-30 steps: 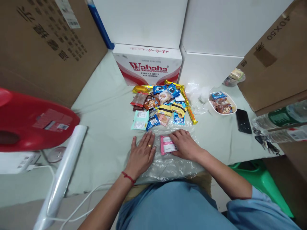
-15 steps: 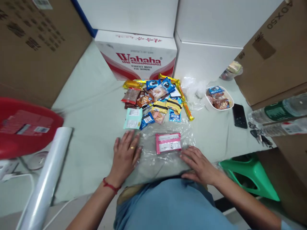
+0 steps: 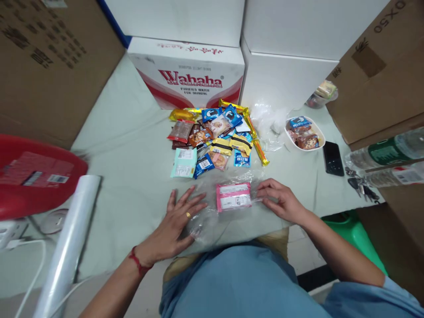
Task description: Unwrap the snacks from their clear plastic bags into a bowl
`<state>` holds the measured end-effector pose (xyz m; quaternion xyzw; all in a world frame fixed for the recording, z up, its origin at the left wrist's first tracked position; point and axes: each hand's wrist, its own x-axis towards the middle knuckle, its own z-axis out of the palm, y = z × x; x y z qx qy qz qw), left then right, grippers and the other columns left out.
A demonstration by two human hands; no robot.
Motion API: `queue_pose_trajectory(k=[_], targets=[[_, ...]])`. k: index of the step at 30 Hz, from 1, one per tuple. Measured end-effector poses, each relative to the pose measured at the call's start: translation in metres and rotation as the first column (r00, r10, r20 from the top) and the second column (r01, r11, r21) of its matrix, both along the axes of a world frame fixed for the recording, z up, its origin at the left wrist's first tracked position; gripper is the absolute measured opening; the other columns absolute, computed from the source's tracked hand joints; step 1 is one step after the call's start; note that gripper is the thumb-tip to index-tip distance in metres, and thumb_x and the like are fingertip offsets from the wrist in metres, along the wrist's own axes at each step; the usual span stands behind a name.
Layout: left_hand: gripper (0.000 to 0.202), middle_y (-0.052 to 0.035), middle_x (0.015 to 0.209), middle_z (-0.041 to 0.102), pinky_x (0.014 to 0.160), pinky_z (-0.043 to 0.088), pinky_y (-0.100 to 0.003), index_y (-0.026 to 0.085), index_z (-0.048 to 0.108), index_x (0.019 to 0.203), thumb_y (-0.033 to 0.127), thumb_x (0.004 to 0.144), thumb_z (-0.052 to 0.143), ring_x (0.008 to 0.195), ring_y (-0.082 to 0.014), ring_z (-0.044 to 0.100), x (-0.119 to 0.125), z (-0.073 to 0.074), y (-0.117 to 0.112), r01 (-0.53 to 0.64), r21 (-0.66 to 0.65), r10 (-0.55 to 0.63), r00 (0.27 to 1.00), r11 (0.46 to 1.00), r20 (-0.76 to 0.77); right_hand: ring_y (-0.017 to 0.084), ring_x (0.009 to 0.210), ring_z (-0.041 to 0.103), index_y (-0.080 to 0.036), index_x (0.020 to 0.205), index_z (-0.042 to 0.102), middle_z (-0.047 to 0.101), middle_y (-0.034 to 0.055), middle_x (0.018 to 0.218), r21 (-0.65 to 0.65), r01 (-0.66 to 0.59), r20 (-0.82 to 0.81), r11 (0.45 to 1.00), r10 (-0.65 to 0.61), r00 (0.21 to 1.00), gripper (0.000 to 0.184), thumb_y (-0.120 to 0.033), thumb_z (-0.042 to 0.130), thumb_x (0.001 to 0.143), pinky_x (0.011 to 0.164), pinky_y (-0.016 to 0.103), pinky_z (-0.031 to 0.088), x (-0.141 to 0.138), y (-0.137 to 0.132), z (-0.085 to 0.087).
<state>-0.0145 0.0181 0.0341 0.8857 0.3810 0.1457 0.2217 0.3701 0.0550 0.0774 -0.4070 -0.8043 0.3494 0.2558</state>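
A pink-edged snack packet (image 3: 233, 196) with white label panels lies on a sheet of clear plastic film (image 3: 212, 225) in front of me. My left hand (image 3: 179, 221) rests with fingers spread, its fingertips on the film's left edge. At the right side of the packet, my right hand (image 3: 280, 199) has its fingers drawn together on the film's edge, and the film looks slightly lifted there. Just beyond the film sits a heap of wrapped snacks (image 3: 200, 134), with a mint-green packet (image 3: 184, 162) at its near left.
Behind the heap stands a Wahaha carton (image 3: 192, 81). To the right are a white bowl of snacks (image 3: 322, 140), a phone (image 3: 333, 159), keys (image 3: 362, 190) and plastic bottles (image 3: 387, 152). A film roll (image 3: 69, 243) and a red plastic object (image 3: 36, 176) are at left.
My right hand has moved up and closed on the film's right edge. My left hand has shifted right onto the film, its fingers spread wider. The packet has barely moved.
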Motion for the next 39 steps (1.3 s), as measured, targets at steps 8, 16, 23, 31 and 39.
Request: queue_pose_trajectory(k=[8, 16, 23, 31, 39], targets=[[0.026, -0.0021, 0.130, 0.074, 0.126, 0.004, -0.068, 0.029, 0.074, 0.095, 0.036, 0.101, 0.049, 0.153, -0.0287, 0.037, 0.018, -0.015, 0.004, -0.337, -0.033, 0.339, 0.937, 0.941, 0.086, 0.018, 0.078, 0.066, -0.019, 0.096, 0.075, 0.074, 0.0036, 0.086, -0.337, 0.197, 0.053, 0.921, -0.191, 0.980, 0.033, -0.048, 0.060, 0.096, 0.073, 0.029, 0.051, -0.004, 0.026, -0.012], [0.027, -0.0104, 0.111, 0.072, 0.111, 0.045, -0.053, 0.021, 0.067, 0.098, 0.044, 0.097, 0.053, 0.124, -0.0286, 0.060, 0.026, -0.019, 0.025, -0.795, -0.160, 0.799, 0.533, 0.586, 0.277, 0.015, 0.065, 0.056, -0.018, 0.087, 0.071, 0.065, -0.0008, 0.072, -0.377, 0.312, 0.165, 0.872, -0.268, 0.949, 0.037, -0.051, 0.058, 0.093, 0.061, 0.026, 0.040, -0.006, 0.031, -0.042], [0.025, -0.0095, 0.104, 0.063, 0.096, 0.048, -0.049, 0.023, 0.063, 0.113, 0.019, 0.089, 0.064, 0.107, -0.0281, 0.060, 0.036, 0.008, -0.027, -0.872, 0.369, 0.766, 0.469, 0.322, 0.440, 0.027, 0.100, 0.063, -0.019, 0.113, 0.072, 0.071, 0.0119, 0.108, 0.096, 0.269, 0.492, 0.958, -0.281, 0.824, 0.032, -0.040, 0.050, 0.101, 0.084, 0.036, 0.047, -0.002, 0.047, -0.002], [0.057, -0.0087, 0.133, 0.071, 0.086, 0.044, -0.043, 0.027, 0.057, 0.145, 0.013, 0.092, 0.044, 0.101, -0.0249, 0.066, 0.102, 0.009, -0.012, -0.359, 0.311, 0.374, 0.927, 0.880, 0.015, 0.033, 0.130, 0.047, -0.013, 0.150, 0.050, 0.060, 0.0183, 0.141, 0.146, -0.049, 0.545, 0.988, -0.039, 0.837, 0.061, -0.030, 0.066, 0.093, 0.109, 0.045, 0.038, -0.070, 0.112, -0.015], [0.042, -0.0076, 0.138, 0.070, 0.075, 0.044, -0.041, 0.021, 0.067, 0.134, 0.015, 0.099, 0.044, 0.092, -0.0232, 0.067, 0.115, -0.009, 0.004, -0.305, 0.344, 0.362, 0.925, 0.888, -0.115, 0.026, 0.100, 0.060, -0.014, 0.104, 0.075, 0.072, 0.0123, 0.099, 0.128, -0.227, 0.529, 0.965, 0.127, 0.839, 0.021, -0.019, 0.056, 0.095, 0.099, 0.036, 0.040, -0.089, 0.134, -0.017]])
